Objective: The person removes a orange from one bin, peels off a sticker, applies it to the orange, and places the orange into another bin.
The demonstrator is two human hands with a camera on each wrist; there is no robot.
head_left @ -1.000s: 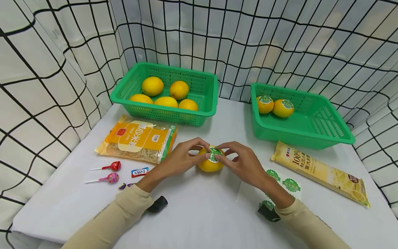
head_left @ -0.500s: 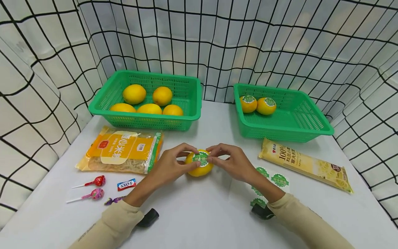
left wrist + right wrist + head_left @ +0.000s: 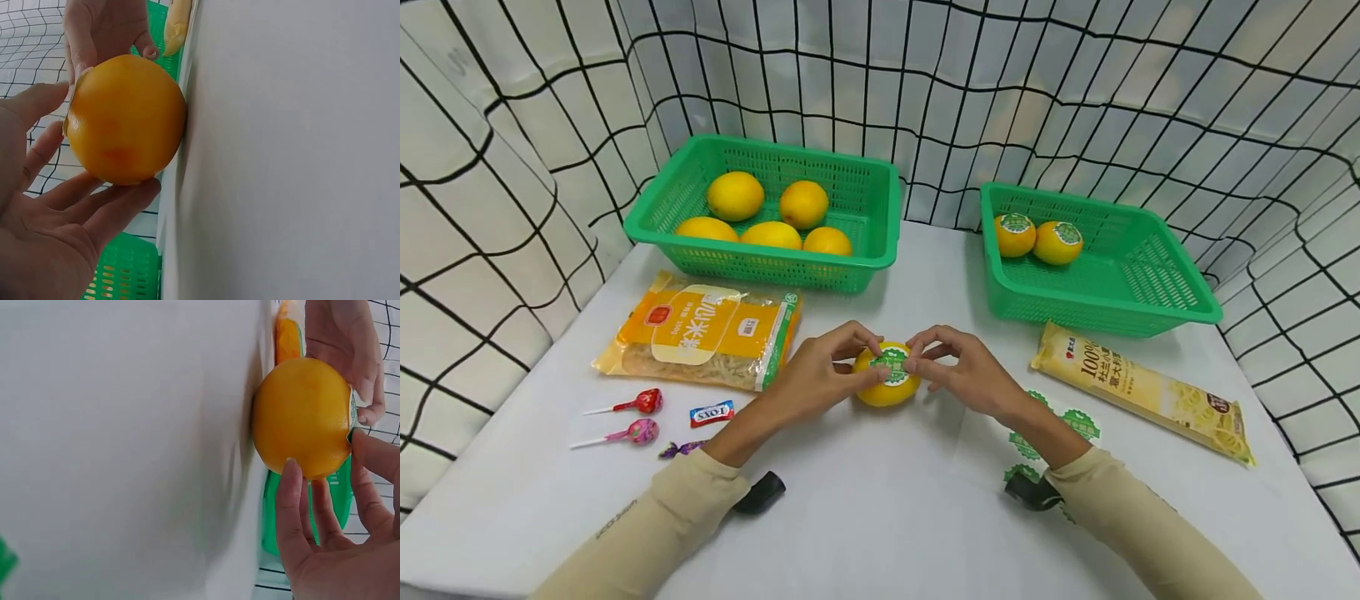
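A yellow-orange fruit (image 3: 883, 390) sits on the white table (image 3: 880, 517) at the centre, with a round green sticker (image 3: 891, 365) on its top. My left hand (image 3: 872, 360) cups its left side, fingers curled round it, thumb at the sticker's edge. My right hand (image 3: 917, 357) holds the right side and pinches the sticker's rim against the peel. In the left wrist view the fruit (image 3: 125, 119) rests between my left hand's (image 3: 69, 206) fingers and thumb. The right wrist view shows the fruit (image 3: 303, 415) with my right hand (image 3: 331, 519) on it.
A green basket (image 3: 775, 260) at back left holds several plain fruits. Another green basket (image 3: 1097, 312) at back right holds two stickered fruits (image 3: 1036, 237). A noodle packet (image 3: 703, 333), two lollipops (image 3: 625, 421) and a candy (image 3: 711, 412) lie left; a sticker sheet (image 3: 1060, 429) and pasta packet (image 3: 1142, 392) lie right.
The sticker, partly lifted a second ago, now lies flatter on the fruit's top. Both hands stay on the fruit, fingertips drawn closer over the sticker. My head view has shifted slightly.
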